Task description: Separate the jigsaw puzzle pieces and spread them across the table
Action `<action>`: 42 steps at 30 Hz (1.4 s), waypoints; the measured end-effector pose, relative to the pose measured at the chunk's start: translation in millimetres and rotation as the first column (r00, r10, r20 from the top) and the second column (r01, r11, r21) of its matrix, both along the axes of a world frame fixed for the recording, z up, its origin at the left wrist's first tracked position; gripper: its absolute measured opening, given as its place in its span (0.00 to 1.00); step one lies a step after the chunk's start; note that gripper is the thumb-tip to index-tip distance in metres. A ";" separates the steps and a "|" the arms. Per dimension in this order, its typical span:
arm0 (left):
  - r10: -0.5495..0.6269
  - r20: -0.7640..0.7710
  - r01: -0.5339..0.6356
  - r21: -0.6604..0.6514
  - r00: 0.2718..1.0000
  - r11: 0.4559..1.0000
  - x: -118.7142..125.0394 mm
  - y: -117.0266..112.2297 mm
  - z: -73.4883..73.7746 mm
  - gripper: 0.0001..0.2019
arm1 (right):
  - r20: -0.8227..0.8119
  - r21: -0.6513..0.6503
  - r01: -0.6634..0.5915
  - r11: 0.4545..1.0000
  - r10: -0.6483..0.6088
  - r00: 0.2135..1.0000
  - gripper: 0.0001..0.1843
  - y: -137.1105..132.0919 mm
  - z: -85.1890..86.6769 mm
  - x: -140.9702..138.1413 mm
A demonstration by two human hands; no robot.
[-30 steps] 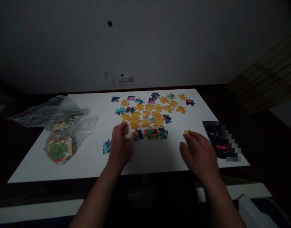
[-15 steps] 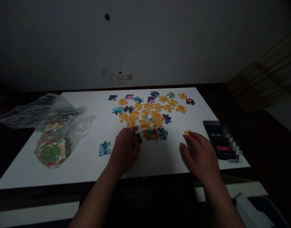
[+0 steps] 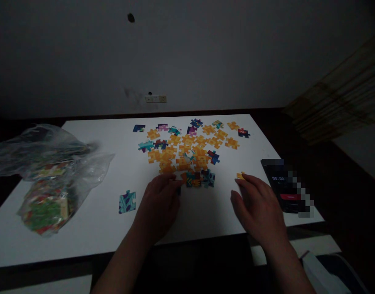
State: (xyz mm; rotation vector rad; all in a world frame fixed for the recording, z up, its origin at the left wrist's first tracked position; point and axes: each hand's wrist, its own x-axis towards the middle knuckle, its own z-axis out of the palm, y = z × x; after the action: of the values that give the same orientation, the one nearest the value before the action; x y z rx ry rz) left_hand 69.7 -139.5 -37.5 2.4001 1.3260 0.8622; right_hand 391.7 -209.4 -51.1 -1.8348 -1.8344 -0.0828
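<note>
Shows a yellow puzzle pile (image 3: pixel 187 155), close-packed, with loose patterned pieces (image 3: pixel 145 145) scattered about its far and side edges. Just in front of the pile, covers most of a dark piece (image 3: pixel 178 190) with the left hand (image 3: pixel 158 206), beside two patterned pieces (image 3: pixel 193 179); cannot tell whether gripping it. To the pile's right, curves the right hand (image 3: pixel 259 208) loosely, thumb apart from forefinger, fingertips at a small yellow piece (image 3: pixel 240 175). Left and in front of the pile, has a blue-patterned piece (image 3: pixel 127 202); farther left, a plastic bag (image 3: pixel 46 214). Farther right, has a phone (image 3: pixel 276 183); beneath the pile, a white table (image 3: pixel 95 224); beyond, wall sockets (image 3: pixel 156 99).
</note>
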 end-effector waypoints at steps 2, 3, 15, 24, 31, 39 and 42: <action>-0.016 -0.037 0.016 0.012 0.999 1.000 1.9 -1.1 1.0 0.16 | -0.012 0.068 -0.012 0.998 0.013 1.000 0.17 -3.3 7.5 -3.4; -0.015 -0.050 0.016 0.016 0.999 1.000 2.8 -1.2 1.2 0.14 | -0.026 0.113 -0.023 0.993 0.026 0.999 0.16 -4.1 13.4 -7.0; -0.015 -0.123 0.016 0.011 0.992 1.000 3.6 -3.6 2.6 0.18 | 0.066 -0.291 -0.201 0.935 0.229 0.971 0.27 120.7 37.0 -75.8; -0.031 -0.136 0.031 0.000 0.990 1.000 6.8 -7.0 4.9 0.18 | 0.006 -0.116 -0.132 0.984 0.134 0.991 0.20 127.7 19.9 -59.3; -0.022 -0.157 0.020 -0.015 0.987 1.000 7.4 -9.4 8.6 0.15 | -0.169 0.117 -0.025 0.993 0.045 0.985 0.22 128.2 22.6 -47.3; -0.026 -0.179 0.022 -0.024 0.983 0.999 8.2 -10.5 10.0 0.16 | -0.226 0.162 0.090 0.983 -0.052 0.973 0.23 123.5 26.4 -50.6; -0.039 -0.175 0.034 -0.036 0.984 0.999 9.0 -10.6 9.8 0.17 | -0.183 0.091 -0.015 0.996 0.032 0.983 0.19 122.2 25.7 -58.8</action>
State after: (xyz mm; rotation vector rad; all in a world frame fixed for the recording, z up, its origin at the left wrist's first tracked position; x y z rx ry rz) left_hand 78.7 -150.1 -27.7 2.5147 1.3412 0.6257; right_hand 332.9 -87.1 -25.4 -1.6997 -1.6964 0.0131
